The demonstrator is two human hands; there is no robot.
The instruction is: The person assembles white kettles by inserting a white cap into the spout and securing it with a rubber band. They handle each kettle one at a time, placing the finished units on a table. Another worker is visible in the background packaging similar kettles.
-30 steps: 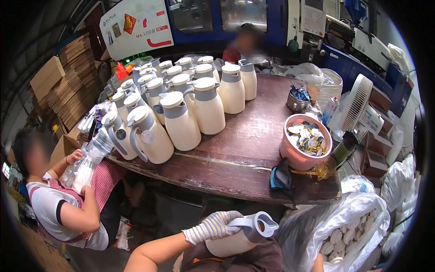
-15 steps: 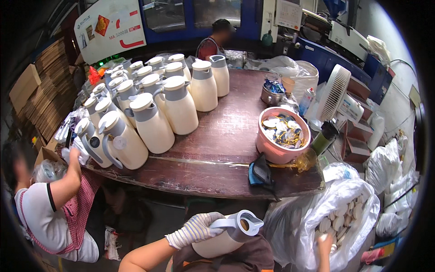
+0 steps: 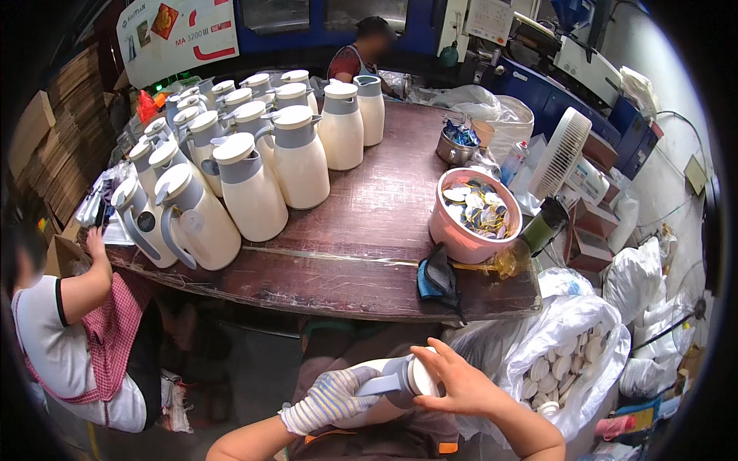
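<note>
Over lap, cream jug (image 3: 377, 412) leans on side. Gloved left hand (image 3: 329, 401) curls round grey handle (image 3: 380, 385). Bare right hand (image 3: 463, 384), thumb and fingers part-spread, has come from lid bag (image 3: 500, 355), now holds white lid (image 3: 422, 377) at jug's mouth. Open top now covered.

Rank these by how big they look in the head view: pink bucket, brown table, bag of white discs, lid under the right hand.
Largest to smallest:
1. brown table
2. bag of white discs
3. pink bucket
4. lid, partly hidden by the right hand
</note>
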